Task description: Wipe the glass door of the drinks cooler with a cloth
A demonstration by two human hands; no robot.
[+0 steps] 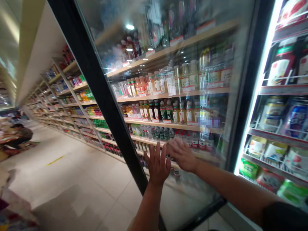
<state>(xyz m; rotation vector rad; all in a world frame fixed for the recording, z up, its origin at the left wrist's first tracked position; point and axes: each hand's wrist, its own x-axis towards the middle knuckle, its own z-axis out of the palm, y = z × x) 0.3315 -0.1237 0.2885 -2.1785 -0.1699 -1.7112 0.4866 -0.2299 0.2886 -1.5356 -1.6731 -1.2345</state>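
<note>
A black-framed glass door (190, 192) of a lit cooler stands swung open in front of me. My left hand (157, 166) is raised at the lower part of the pane, fingers spread, holding nothing. Beside it, my right hand (181, 154) reaches across from the right with its fingers stretched towards the glass. Its fingertips are somewhat blurred, and both hands look to be at the pane, though firm contact is hard to make out. Rows of drink bottles (156, 110) on wooden shelves show in the glass behind the hands.
To the right is the cooler's lit interior, with bottles (281, 65), cans (271, 114) and green packets (249, 168) on wire-fronted shelves. Long store shelving (74, 106) runs away at left along the tiled floor (84, 186). A crouching person (21, 134) is at far left.
</note>
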